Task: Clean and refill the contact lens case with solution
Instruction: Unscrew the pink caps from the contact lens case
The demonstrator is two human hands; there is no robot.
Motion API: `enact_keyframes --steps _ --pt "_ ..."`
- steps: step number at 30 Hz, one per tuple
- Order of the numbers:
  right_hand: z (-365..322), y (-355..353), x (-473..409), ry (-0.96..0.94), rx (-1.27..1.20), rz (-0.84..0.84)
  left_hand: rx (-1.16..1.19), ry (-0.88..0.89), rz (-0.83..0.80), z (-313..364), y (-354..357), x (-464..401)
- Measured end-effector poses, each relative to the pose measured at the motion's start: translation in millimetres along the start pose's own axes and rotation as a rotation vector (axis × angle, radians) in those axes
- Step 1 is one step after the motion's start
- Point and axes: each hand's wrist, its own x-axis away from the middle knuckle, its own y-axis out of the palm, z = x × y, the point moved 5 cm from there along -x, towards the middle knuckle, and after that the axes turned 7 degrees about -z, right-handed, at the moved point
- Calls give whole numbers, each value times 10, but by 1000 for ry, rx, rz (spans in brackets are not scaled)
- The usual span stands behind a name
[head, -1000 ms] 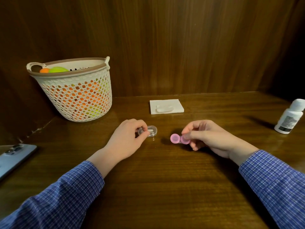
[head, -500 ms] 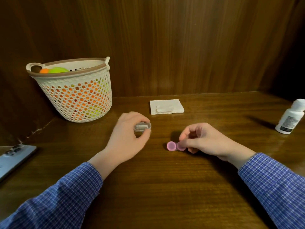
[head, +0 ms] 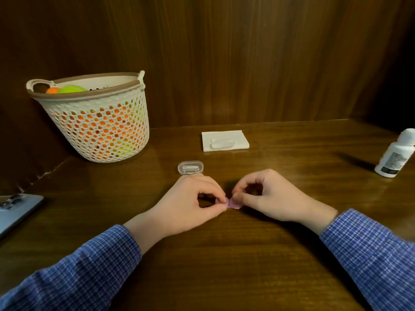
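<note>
**Both hands pinch the pink lens case at the middle of the table**

Although the white solution bottle [head: 395,153] at 3 o'clock carries a dark label, its print is too small to read, and no other writing shows anywhere.

The pink contact lens case [head: 233,204] sits low over the wooden table [head: 224,265], near the centre, between the two hands. The left hand [head: 190,207] comes from 7 o'clock; its thumb and forefinger are closed together on the left end of the case, and the other fingers curl under the palm. The right hand [head: 271,198] comes from 4 o'clock; its thumb and forefinger are pinched on the right end, which stays mostly visible below the fingertips. I cannot tell if the case touches the table.

Just beyond the left hand, at 12 o'clock from it, a small clear plastic box [head: 190,167] lies flat with something white inside. Farther back lies a folded white tissue [head: 225,140] with a small white piece on top. At 10 o'clock stands a perforated white basket [head: 98,122] with orange and green things inside. A grey phone [head: 15,209] lies at 9 o'clock at the table edge. Both sleeves are blue checked.
</note>
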Motion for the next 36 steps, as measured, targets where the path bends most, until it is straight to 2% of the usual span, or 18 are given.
enact_keyframes --steps 5,10,14,29,36 --pt "-37 7 44 4 87 -34 25 -26 6 8 -22 12" --pt "-51 76 36 -6 197 5 88 -63 -12 -21 -33 7" --pt "-109 130 37 -65 239 -17 87 -61 -10 -20 -27 16" --pt "-95 100 -57 -157 203 -158 83 -28 -23 -56 -18 -6" --pt "-67 90 -45 -141 201 -150 80 3 -5 -33 -8 -7"
